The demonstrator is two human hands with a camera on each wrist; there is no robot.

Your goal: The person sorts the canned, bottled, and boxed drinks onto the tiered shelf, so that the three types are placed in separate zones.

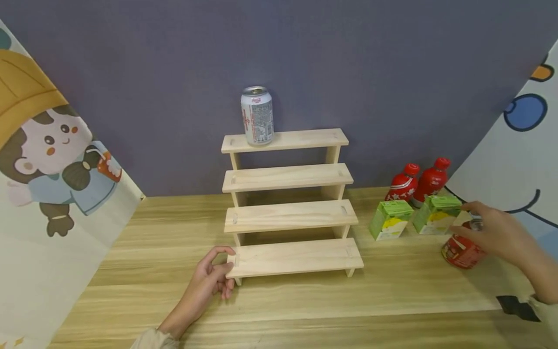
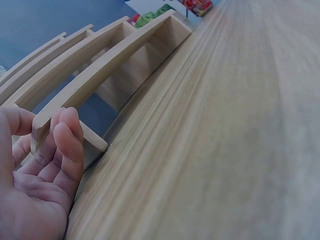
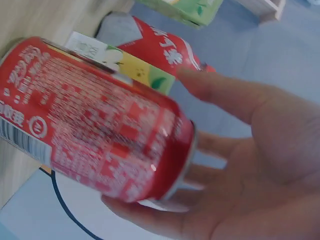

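My left hand (image 1: pixel 209 277) grips the left end of the lowest step of a pale wooden tiered shelf (image 1: pixel 292 257). In the left wrist view, its fingers (image 2: pixel 70 137) curl at the board's corner. At the right, my right hand (image 1: pixel 501 237) is spread around the top of a red Coca-Cola can (image 1: pixel 463 251) on the table. The right wrist view shows a gap between the thumb (image 3: pixel 215 90) and the can, with other fingers partly hidden behind its rim. A white can (image 1: pixel 258 116) stands on the shelf's top step, toward its left end.
Two green juice cartons (image 1: pixel 391 220) stand between the shelf and the red can. Behind them are two bottles with red caps, one of them a red bottle (image 1: pixel 431 182). A dark wall (image 1: pixel 174 97) rises at the back, with cartoon-printed panels (image 1: pixel 78 160) on both sides.
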